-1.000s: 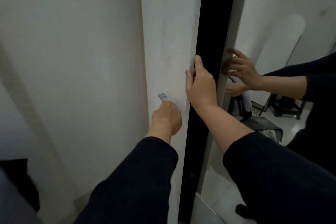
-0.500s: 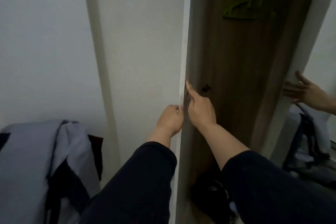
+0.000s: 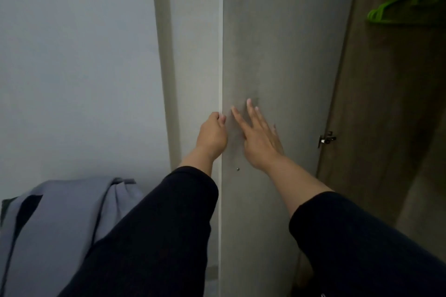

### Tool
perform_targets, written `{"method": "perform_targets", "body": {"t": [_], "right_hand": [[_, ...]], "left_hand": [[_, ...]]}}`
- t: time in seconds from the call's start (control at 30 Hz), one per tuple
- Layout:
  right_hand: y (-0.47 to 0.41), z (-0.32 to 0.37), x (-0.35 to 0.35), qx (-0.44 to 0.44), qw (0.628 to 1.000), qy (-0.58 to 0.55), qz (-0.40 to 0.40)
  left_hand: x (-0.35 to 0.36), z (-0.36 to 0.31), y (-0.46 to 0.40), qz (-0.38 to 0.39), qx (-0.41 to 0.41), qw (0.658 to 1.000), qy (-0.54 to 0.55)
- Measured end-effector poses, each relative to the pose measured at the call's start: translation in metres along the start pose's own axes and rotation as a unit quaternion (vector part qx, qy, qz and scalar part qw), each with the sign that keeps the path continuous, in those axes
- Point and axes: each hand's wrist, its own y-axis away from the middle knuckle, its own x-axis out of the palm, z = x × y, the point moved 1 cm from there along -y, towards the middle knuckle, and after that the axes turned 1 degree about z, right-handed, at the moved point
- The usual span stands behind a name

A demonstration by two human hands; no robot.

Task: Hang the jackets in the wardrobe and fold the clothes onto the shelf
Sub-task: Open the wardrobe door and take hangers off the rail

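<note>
at the centre of the frame the left hand (image 3: 212, 136) is curled closed around the pale front edge of the open wardrobe door (image 3: 277, 60). just beside it, the right hand (image 3: 259, 138) lies flat on the door's grey inner face, fingers spread, holding nothing. a grey jacket (image 3: 65, 224) is heaped at lower left. a green hanger (image 3: 395, 8) hangs inside the wardrobe (image 3: 386, 108) at upper right, with a metal hinge (image 3: 326, 139) at the door's right edge.
</note>
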Motion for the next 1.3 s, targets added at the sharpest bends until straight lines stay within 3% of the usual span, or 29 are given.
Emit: {"method": "perform_targets", "body": {"t": [0.33, 0.7, 0.83, 0.93, 1.07, 1.17, 1.3], "right_hand": [[-0.110, 0.009, 0.051, 0.052, 0.997, 0.046, -0.034], [-0.137, 0.010, 0.075, 0.062, 0.994, 0.055, -0.071], [-0.131, 0.014, 0.070, 0.066, 0.995, 0.053, -0.052], [-0.119, 0.020, 0.066, 0.062, 0.997, 0.041, 0.004], [-0.099, 0.031, 0.060, 0.042, 0.997, 0.030, 0.062], [-0.089, 0.027, 0.046, 0.047, 0.996, 0.033, 0.074], [-0.083, 0.002, 0.024, 0.063, 0.995, 0.034, 0.069]], "left_hand": [[0.000, 0.053, -0.107, 0.022, -0.036, 0.999, -0.002], [0.011, 0.076, -0.142, 0.016, -0.023, 1.000, 0.003], [0.005, 0.079, -0.131, 0.034, -0.040, 0.998, 0.028], [-0.001, 0.082, -0.113, 0.049, -0.064, 0.993, 0.085], [-0.007, 0.077, -0.094, 0.092, -0.080, 0.990, 0.070], [-0.014, 0.049, -0.079, 0.060, -0.074, 0.995, 0.026], [-0.012, 0.016, -0.074, -0.057, -0.046, 0.997, -0.022]]}}
